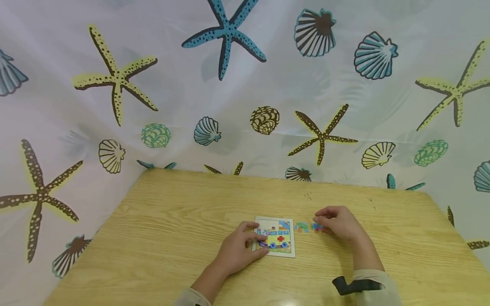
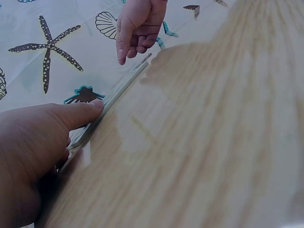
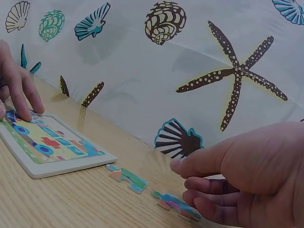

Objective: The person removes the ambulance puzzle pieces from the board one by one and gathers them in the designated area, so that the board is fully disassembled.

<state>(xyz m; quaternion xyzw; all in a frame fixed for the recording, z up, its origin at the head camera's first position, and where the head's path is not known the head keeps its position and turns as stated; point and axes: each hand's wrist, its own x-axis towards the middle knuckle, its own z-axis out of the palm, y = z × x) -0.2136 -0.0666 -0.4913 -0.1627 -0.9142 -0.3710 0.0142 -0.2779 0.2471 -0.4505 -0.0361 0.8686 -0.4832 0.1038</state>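
Note:
A small jigsaw puzzle board (image 1: 287, 254) with a white frame and an ambulance picture lies flat on the wooden table. My left hand (image 1: 239, 250) rests on its left part, fingertips on the picture and thumb at the near edge. In the right wrist view a green-and-blue puzzle piece (image 3: 128, 178) lies just off the board's corner, with a blue-and-purple puzzle piece (image 3: 176, 205) beyond it. My right hand (image 3: 242, 175) is right at that second piece, its fingers loosely bent and the thumb held apart from them.
The wooden table (image 1: 172, 212) reaches back to a hanging white cloth (image 1: 245, 93) printed with starfish and shells. The cloth also borders the table on the left and right. A black strap (image 1: 356, 285) sits on the right sleeve.

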